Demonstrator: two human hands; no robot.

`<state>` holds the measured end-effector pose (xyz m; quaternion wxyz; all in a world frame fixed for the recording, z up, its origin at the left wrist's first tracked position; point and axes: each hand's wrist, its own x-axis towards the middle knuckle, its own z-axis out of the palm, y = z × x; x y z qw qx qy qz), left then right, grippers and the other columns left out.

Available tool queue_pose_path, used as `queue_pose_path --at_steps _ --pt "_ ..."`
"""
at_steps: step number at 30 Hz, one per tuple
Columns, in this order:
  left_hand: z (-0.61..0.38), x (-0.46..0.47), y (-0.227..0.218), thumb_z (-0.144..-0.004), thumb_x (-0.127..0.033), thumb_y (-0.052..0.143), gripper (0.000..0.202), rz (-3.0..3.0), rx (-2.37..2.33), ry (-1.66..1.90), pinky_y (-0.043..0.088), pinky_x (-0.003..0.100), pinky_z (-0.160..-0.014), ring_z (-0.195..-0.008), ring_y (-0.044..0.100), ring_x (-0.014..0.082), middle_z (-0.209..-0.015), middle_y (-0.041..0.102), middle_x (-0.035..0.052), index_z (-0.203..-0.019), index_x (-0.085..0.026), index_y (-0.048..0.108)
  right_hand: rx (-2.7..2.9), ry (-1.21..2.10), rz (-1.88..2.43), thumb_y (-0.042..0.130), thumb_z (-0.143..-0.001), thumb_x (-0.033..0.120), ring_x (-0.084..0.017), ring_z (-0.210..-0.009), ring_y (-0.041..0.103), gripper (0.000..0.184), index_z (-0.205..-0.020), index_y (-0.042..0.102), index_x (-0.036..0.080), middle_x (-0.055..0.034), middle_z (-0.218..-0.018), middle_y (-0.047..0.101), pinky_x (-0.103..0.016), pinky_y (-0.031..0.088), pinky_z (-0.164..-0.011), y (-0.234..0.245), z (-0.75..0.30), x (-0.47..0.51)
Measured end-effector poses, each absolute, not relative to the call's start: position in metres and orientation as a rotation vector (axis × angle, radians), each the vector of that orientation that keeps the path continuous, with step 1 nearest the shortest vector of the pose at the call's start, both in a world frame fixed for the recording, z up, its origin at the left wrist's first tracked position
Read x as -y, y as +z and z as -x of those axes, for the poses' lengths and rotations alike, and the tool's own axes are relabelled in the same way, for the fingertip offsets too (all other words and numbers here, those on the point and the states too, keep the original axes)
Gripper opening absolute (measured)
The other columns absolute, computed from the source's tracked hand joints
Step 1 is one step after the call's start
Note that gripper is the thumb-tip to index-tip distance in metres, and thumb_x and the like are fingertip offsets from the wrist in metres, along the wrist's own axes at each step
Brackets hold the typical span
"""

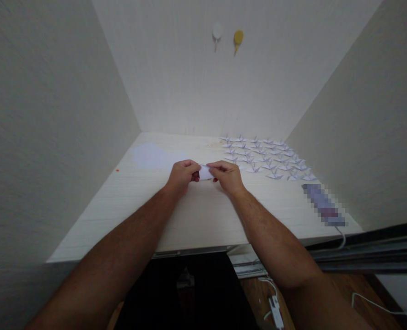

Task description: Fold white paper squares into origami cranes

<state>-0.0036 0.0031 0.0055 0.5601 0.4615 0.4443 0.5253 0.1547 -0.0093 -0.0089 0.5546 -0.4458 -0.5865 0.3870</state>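
A small piece of white paper (205, 172) is held up between my two hands, above the middle of the desk. My left hand (185, 173) pinches its left edge between thumb and fingers. On the opposite edge, my right hand (227, 175) grips the paper the same way. Whether the paper has folds in it is too small to tell. Just beyond my right hand stand several rows of folded white paper cranes (265, 158). Past my left hand lies a patch of loose white paper (151, 156).
The pale desk (127, 215) is boxed in by walls on three sides. A blurred-out, phone-like device (323, 205) with a cable lies at the right edge. A tiny orange bit (117, 170) sits far left. White (217, 31) and yellow hooks (238, 37) hang on the back wall. A power strip (276, 312) rests below.
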Motion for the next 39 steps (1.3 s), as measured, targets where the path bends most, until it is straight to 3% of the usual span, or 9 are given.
queue_pose_path --at_steps 6,11,24,29,35,39 --pt "0.0025 -0.0027 0.0050 -0.058 -0.022 0.069 0.013 -1.049 -1.056 1.236 0.041 0.026 -0.046 -0.045 0.050 0.0109 -0.050 0.055 0.0005 -0.057 -0.016 0.058 1.339 0.973 1.043 0.070 -0.065 0.028 -0.011 -0.050 0.056 0.012 -0.073 0.072 0.019 0.0015 -0.060 0.064 -0.026 0.052 -0.048 -0.0019 -0.1506 0.0125" --pt "0.0016 -0.0021 0.0053 -0.058 -0.023 0.069 0.013 -1.025 -1.045 1.236 0.044 0.026 -0.048 -0.047 0.053 0.0118 -0.052 0.058 0.0009 -0.059 -0.015 0.058 1.291 1.033 0.970 0.071 -0.060 0.021 -0.012 -0.055 0.061 0.009 -0.068 0.072 0.018 0.0013 -0.066 0.067 -0.028 0.057 -0.052 -0.0054 -0.1500 0.0095" --pt "0.0029 -0.0021 0.0049 -0.059 -0.022 0.068 0.015 -0.980 -0.895 1.166 0.042 0.025 -0.045 -0.045 0.051 0.0106 -0.051 0.052 -0.0028 -0.059 -0.016 0.054 1.276 1.069 0.989 0.068 -0.056 0.018 -0.013 -0.054 0.061 0.007 -0.063 0.071 0.019 0.0011 -0.063 0.066 -0.027 0.054 -0.053 -0.0001 -0.1513 0.0114" --pt "0.0033 -0.0020 0.0047 -0.061 -0.028 0.071 0.018 -1.004 -0.873 1.116 0.045 0.026 -0.049 -0.052 0.058 0.0133 -0.059 0.061 0.0009 -0.064 -0.015 0.058 1.302 1.031 1.025 0.066 -0.056 0.018 -0.013 -0.054 0.061 0.009 -0.063 0.071 0.018 0.0004 -0.062 0.066 -0.026 0.051 -0.054 0.0011 -0.1535 0.0128" --pt "0.0022 -0.0009 0.0067 -0.057 -0.025 0.074 0.017 -1.122 -1.080 1.175 0.036 0.022 -0.045 -0.043 0.045 0.0077 -0.048 0.053 -0.0032 -0.059 -0.014 0.061 1.331 1.098 1.019 0.067 -0.062 0.024 -0.012 -0.051 0.060 0.009 -0.067 0.068 0.017 0.0007 -0.059 0.065 -0.025 0.051 -0.051 0.0012 -0.1535 0.0148" --pt "0.0032 -0.0005 0.0085 -0.059 -0.029 0.074 0.018 -1.240 -1.165 1.196 0.040 0.023 -0.048 -0.048 0.051 0.0099 -0.053 0.059 -0.0010 -0.062 -0.014 0.064 1.252 1.136 1.040 0.070 -0.064 0.031 -0.011 -0.048 0.058 0.022 -0.080 0.061 0.019 0.0054 -0.055 0.061 -0.024 0.052 -0.048 0.0020 -0.1527 0.0123"
